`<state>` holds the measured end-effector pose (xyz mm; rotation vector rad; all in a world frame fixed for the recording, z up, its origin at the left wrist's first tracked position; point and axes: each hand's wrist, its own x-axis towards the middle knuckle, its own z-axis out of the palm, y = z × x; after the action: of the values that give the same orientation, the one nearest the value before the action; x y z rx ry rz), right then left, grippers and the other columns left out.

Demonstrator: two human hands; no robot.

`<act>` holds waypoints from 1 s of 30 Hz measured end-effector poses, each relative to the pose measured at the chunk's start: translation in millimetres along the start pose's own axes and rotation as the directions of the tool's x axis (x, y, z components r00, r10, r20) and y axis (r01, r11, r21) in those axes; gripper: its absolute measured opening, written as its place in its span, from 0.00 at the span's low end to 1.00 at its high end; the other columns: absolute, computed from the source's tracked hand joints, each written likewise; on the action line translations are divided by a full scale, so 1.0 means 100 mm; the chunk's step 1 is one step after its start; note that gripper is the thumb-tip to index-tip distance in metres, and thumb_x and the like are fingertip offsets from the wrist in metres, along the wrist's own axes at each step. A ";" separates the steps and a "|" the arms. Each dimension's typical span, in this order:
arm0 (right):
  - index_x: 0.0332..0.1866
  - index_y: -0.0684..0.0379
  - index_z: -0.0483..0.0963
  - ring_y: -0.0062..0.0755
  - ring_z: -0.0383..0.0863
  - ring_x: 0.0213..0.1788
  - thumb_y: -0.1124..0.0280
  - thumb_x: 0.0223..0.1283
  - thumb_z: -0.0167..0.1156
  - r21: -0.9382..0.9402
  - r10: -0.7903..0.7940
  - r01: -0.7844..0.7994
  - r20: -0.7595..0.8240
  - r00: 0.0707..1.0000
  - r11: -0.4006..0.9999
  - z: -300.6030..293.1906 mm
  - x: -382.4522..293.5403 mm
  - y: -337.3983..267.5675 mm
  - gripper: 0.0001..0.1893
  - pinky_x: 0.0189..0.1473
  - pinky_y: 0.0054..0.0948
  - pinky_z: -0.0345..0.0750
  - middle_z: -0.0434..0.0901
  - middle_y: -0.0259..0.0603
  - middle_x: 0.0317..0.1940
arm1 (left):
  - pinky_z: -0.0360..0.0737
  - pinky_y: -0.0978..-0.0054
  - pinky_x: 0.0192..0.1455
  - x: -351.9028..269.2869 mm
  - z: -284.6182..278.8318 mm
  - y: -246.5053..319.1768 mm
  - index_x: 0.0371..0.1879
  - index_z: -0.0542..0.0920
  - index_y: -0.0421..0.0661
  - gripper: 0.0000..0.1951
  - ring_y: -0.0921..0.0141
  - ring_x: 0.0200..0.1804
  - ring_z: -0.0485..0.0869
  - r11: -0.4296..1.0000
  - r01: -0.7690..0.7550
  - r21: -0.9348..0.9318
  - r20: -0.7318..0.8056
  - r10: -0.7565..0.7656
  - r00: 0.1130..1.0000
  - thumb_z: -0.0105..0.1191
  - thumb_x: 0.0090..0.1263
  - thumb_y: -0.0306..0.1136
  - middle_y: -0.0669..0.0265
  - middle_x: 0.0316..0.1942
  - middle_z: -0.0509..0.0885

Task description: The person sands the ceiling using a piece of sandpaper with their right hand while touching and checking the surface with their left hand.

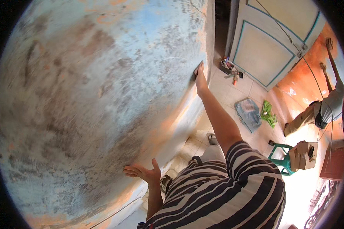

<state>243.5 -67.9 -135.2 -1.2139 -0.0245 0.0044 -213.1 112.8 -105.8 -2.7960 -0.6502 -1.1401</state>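
A plastered wall with worn pale blue and orange paint and dark grey patches fills the left and middle of the view. My right hand is stretched far out, pressing a dark flat sheet, perhaps sandpaper, against the wall near its vertical edge. Much nearer my body, my left hand is held with the thumb spread and nothing in it. Its fingertips lie at or close to the wall's surface; contact is hard to tell.
Beyond the wall's edge is a pale door with teal trim. Tools in a box, a bluish plastic bag and a green bag or cloth lie on tiles. Cardboard boxes rest on a green stool. Another person touches an orange wall.
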 end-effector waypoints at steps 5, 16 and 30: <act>0.77 0.57 0.54 0.26 0.70 0.56 0.43 0.83 0.32 0.129 0.171 -0.190 0.147 0.974 0.973 0.31 -0.70 0.33 0.32 0.63 0.25 0.64 0.72 0.33 0.54 | 0.25 0.29 0.75 -0.02 0.00 0.27 0.82 0.29 0.44 0.60 0.35 0.80 0.21 0.984 0.161 -0.080 0.021 -0.159 0.987 0.62 0.68 0.55 0.35 0.80 0.22; 0.82 0.70 0.42 0.54 0.35 0.86 0.56 0.84 0.27 -0.361 -0.190 0.134 -0.123 0.974 0.923 0.37 -0.16 0.23 0.33 0.84 0.43 0.37 0.38 0.60 0.84 | 0.34 0.39 0.81 0.73 0.17 1.17 0.81 0.24 0.43 0.55 0.43 0.83 0.26 0.918 0.343 -0.201 -0.153 -0.375 0.914 0.51 0.77 0.58 0.44 0.81 0.20; 0.84 0.65 0.33 0.57 0.26 0.86 0.55 0.84 0.26 -0.243 0.016 0.031 0.192 0.981 0.969 0.27 -0.81 -0.30 0.34 0.83 0.48 0.31 0.28 0.61 0.84 | 0.29 0.23 0.73 0.89 1.08 1.40 0.83 0.34 0.42 0.55 0.29 0.78 0.21 0.923 0.283 0.261 -0.170 -0.245 0.955 0.51 0.73 0.65 0.28 0.78 0.21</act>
<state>161.6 -54.8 -99.4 -1.4579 -0.2045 0.1154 -29.4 39.0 -109.0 -2.4209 -1.1075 -1.1556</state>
